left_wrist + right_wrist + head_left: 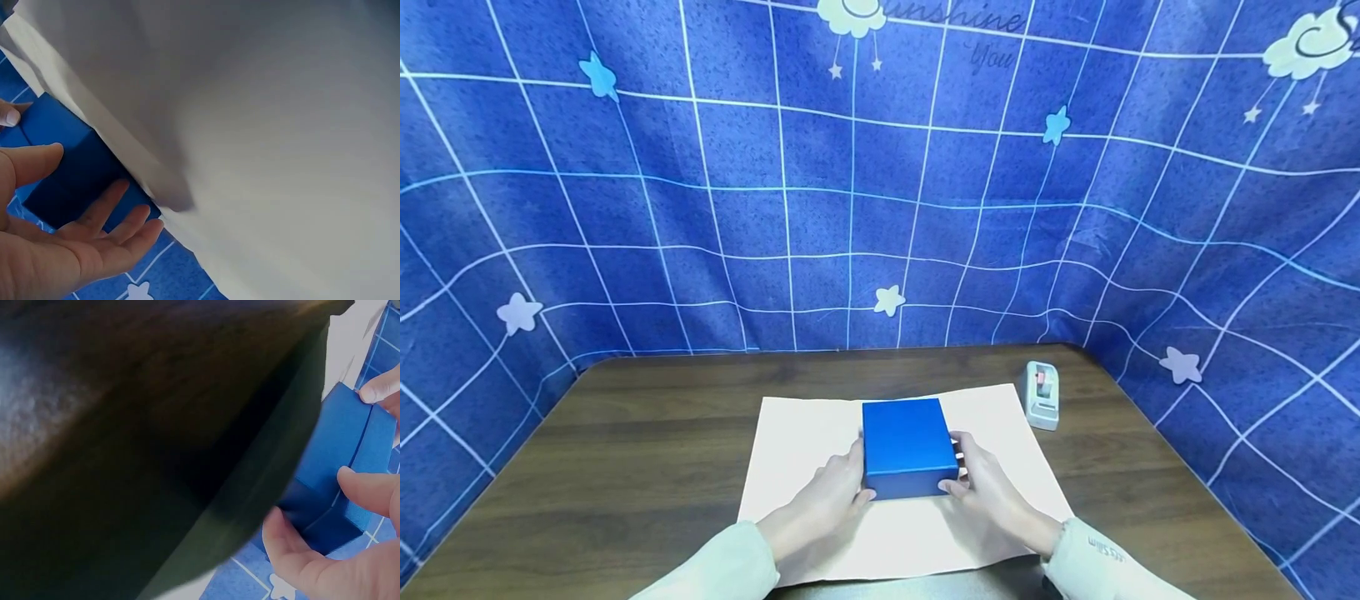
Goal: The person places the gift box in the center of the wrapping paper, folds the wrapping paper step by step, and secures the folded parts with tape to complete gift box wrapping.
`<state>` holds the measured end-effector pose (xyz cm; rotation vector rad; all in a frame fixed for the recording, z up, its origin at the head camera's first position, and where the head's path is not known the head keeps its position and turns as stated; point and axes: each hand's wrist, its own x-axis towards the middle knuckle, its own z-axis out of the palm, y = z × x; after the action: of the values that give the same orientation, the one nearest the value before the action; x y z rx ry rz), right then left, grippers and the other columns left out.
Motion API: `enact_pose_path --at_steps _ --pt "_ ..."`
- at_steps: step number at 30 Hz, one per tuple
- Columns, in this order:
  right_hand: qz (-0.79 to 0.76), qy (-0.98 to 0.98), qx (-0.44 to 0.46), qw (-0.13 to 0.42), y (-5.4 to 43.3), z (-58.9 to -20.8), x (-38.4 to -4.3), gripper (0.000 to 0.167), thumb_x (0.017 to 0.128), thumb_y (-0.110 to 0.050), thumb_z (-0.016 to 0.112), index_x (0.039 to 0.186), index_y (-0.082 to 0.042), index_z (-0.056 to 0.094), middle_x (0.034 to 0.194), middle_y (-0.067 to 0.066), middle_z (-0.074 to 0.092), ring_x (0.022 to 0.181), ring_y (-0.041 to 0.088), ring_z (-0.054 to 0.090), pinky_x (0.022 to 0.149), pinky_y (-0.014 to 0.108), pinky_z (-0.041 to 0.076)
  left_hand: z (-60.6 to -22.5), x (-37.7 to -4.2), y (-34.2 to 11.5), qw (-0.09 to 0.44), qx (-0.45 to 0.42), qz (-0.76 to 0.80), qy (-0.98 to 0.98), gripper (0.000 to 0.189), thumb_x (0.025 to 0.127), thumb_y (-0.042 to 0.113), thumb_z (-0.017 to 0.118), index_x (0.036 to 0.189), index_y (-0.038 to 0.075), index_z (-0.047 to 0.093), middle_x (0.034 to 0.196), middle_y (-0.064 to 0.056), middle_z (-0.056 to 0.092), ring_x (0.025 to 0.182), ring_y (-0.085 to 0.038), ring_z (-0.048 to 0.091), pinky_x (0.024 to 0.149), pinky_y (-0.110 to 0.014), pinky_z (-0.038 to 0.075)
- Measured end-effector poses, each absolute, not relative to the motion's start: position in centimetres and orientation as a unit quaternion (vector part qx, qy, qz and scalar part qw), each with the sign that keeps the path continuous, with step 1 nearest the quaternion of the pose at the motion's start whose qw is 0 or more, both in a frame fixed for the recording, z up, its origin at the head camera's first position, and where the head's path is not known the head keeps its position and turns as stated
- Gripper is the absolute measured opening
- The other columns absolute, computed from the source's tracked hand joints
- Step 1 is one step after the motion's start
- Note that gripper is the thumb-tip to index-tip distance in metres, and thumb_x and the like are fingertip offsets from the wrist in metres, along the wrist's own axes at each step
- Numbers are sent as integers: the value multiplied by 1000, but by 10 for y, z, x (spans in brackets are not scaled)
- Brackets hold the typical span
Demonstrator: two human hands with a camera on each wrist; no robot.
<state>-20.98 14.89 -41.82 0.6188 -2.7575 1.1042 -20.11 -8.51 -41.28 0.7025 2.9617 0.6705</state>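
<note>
A blue lidded box (pixel 908 435) sits over a white sheet of paper (pixel 887 546) on the table. My left hand (pixel 826 492) holds the box by its left side, thumb at the near corner. On the opposite side my right hand (pixel 992 490) grips it, thumb at the near right corner and fingers along the right face. In the left wrist view, the thumb and spread fingers of the left hand (pixel 69 231) lie against the box (pixel 81 159). The right wrist view shows a seam round the box (pixel 334 444) near the right thumb.
A pale blue tape dispenser (pixel 1042 398) stands at the right, just past the paper's edge. The dark wooden table (pixel 625 467) ends at the back against a blue curtain (pixel 820 217) with white lines and stars. Dark, blurred paper fills much of the right wrist view.
</note>
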Motion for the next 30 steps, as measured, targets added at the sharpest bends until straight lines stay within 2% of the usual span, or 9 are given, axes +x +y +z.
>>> enact_pose_path --at_steps 7,16,30 --pt "362 -911 196 41 150 -420 -209 61 79 -4 69 128 6 35 115 21 56 98 27 60 74 34 53 -415 -200 -86 25 217 224 950 69 89 19 58 138 -10 19 135 -30 41 115 -39 51 91 -42 46" --pt "313 -926 212 12 152 -422 -209 68 85 -19 64 135 9 28 129 27 48 117 37 51 94 48 41 -418 -199 -89 35 205 218 954 70 91 25 55 140 -10 18 138 -29 38 119 -40 48 94 -47 43" --pt "284 -919 272 -2 143 -419 -215 61 92 -18 54 138 8 23 131 26 48 116 34 53 93 42 44 -417 -199 -107 52 189 236 952 71 93 22 51 142 -7 10 141 -28 34 124 -40 43 98 -49 39"
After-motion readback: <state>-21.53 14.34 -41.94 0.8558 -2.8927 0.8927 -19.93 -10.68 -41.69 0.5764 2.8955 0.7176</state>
